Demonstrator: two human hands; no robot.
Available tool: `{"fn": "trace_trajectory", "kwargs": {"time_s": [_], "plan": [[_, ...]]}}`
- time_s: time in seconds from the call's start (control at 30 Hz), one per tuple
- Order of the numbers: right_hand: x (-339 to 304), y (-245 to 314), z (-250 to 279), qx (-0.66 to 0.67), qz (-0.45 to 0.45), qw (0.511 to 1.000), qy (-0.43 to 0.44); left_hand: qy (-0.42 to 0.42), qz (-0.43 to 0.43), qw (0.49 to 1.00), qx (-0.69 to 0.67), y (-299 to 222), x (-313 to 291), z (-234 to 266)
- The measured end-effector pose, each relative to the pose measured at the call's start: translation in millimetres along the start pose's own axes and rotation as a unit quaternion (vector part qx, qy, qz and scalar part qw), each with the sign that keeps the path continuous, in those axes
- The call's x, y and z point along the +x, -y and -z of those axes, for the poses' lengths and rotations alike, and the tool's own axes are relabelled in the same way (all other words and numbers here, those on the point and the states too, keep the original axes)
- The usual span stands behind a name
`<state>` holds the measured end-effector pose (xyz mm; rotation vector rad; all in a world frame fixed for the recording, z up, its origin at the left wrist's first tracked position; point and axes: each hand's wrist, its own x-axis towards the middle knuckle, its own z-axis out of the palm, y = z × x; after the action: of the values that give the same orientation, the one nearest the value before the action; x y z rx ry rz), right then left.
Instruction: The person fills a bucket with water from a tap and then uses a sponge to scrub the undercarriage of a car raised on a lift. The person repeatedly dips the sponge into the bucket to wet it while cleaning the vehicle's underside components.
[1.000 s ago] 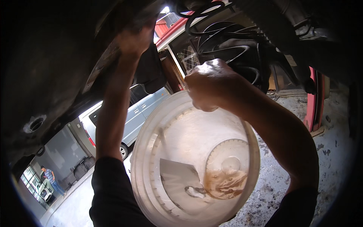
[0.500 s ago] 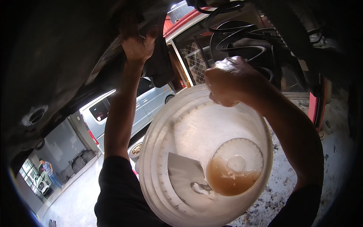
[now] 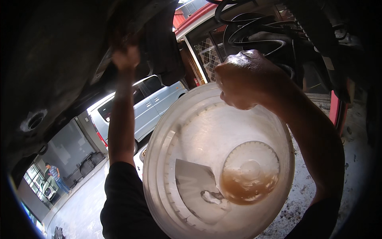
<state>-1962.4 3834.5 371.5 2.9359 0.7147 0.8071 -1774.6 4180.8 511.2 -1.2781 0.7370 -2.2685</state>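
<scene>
My right hand [image 3: 248, 81] is closed over the upper rim of a large round translucent plastic basin [image 3: 199, 123], which hangs tilted in front of me. A pool of brownish liquid [image 3: 246, 187] lies in the round hollow at the basin's lower right. A torn greyish label [image 3: 195, 179] sticks to its lower left. High on the left, my left hand [image 3: 126, 55] reaches up against the dark underside of a raised vehicle [image 3: 67, 59]. Blur and shadow hide its fingers, so what it touches cannot be made out.
Dark hoses [image 3: 254, 36] and underbody parts hang at the upper right. A light blue van [image 3: 147, 107] is parked beyond my left arm. Far left, a person in a striped shirt [image 3: 53, 172] stands near a wall. The concrete floor [image 3: 85, 211] is pale, with dark specks at right.
My left hand has moved left and slightly down along the underside, and is now blurred. My right hand keeps its grip on the basin, which has shifted slightly.
</scene>
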Motion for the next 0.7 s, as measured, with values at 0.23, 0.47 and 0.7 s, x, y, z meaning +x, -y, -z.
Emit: {"fn": "trace_trajectory", "kwargs": {"time_s": [0.23,0.47,0.7], "plan": [[21,-16,-40,-0.177,0.209,0.944,-0.186,0.186,0.177,0.906,0.336,198,-47,49],[7,2,-3,-0.015,0.01,1.0,0.015,0.002,0.202,0.977,-0.075,41,-33,24],[15,-8,-26,0.049,0.031,0.995,-0.077,-0.057,0.206,0.976,-0.045,16,-25,-7]]}}
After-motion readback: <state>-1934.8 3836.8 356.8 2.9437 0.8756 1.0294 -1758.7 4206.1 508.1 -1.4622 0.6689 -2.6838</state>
